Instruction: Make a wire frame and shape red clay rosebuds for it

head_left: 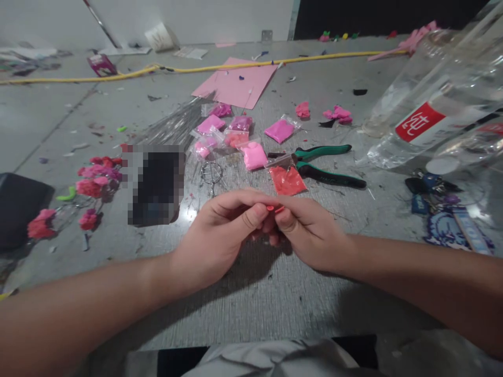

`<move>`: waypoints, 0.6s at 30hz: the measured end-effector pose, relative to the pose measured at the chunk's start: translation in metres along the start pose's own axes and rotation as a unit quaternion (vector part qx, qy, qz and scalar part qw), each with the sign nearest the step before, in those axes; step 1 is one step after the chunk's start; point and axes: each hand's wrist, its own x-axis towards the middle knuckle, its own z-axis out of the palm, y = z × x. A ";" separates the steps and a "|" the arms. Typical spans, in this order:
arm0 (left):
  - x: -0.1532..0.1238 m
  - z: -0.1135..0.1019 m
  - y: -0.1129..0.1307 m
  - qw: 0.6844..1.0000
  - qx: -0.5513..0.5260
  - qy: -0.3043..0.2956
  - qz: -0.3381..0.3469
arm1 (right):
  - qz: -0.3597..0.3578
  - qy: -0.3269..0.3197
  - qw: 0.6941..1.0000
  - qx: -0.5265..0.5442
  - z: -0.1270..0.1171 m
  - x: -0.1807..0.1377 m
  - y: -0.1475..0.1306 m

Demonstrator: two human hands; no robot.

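Note:
My left hand and my right hand meet above the near part of the table, thumbs and fingertips pinched together. Between them shows a small piece of red modelling clay; most of it is hidden by the fingers. Just beyond the hands lies a clear bag of red clay. Next to it is a bag of light pink clay, and several more bags of pink and purple clay are grouped behind. Pliers with green and black handles rest right of the bags.
A dark, pixelated flat object lies left of the hands, beside pink and red clay flowers. Thin wires fan out behind. Clear bottles and keys with charms occupy the right. A yellow cable crosses the back near pink paper.

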 end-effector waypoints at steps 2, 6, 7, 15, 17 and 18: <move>0.000 0.000 0.000 1.000 -0.002 -0.002 -0.001 | 0.005 0.001 1.000 0.001 0.000 0.000 0.000; -0.001 0.000 -0.001 1.000 -0.011 -0.019 0.006 | -0.006 0.000 1.000 0.002 0.001 -0.001 0.001; -0.001 -0.001 -0.001 1.000 -0.011 -0.022 0.010 | -0.008 -0.002 1.000 0.004 0.001 -0.001 0.001; -0.001 0.000 0.000 0.999 -0.003 -0.037 0.022 | -0.006 -0.003 1.000 0.005 0.001 0.000 0.001; -0.001 0.000 0.000 0.999 0.005 -0.037 0.031 | -0.008 -0.005 1.000 0.011 0.001 0.000 0.000; -0.001 0.000 0.000 0.999 0.011 -0.035 0.036 | -0.009 -0.005 1.000 0.011 0.002 0.000 0.000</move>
